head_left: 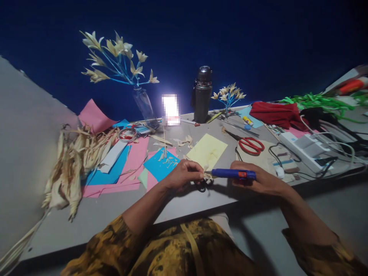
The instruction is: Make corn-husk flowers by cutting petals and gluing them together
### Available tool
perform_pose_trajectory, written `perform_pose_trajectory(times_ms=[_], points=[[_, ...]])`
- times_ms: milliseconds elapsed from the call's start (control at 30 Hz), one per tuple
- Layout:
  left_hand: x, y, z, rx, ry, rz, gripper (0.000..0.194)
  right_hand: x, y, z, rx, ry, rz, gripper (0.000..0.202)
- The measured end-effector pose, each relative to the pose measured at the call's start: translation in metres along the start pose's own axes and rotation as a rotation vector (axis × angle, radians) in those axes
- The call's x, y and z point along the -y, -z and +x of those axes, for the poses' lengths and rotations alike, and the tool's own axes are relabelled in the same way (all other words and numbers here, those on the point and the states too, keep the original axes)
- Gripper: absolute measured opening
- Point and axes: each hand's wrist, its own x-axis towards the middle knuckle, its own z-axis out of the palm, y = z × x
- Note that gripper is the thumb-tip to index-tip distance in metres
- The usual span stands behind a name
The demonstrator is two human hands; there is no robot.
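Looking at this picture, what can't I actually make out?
All in the head view:
Blue tool: its held part is hidden by the right grip.
Pale piece: too small, partly covered by the left grip.
Bright shape: lost in glare and blocky pixels.
Orange object: cut off by the right edge.
Yellow tube: any print is too small.

Smooth plastic there on the glue gun [230, 173], right of centre; rough, papery corn husks [64, 174], left; matt cloth bundle [274, 114], right!

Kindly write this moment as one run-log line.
left hand: pinches pale piece; right hand: holds blue glue gun; nozzle: at pale piece
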Motion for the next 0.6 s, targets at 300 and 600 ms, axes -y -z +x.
perform_pose_trajectory(times_ms=[300, 600], points=[[0.0023, -0.0004, 0.002, -0.009, 0.025, -0.041, 0.024, 0.0003, 0.0003, -0.0006, 0.007, -0.021, -0.014, 0.031], [-0.003, -0.0036, -0.0005, -0.045, 0.043, -0.077, 0.025, -0.0022, 0.0013, -0.0015, -0.033, 0.002, 0.01, 0.027]])
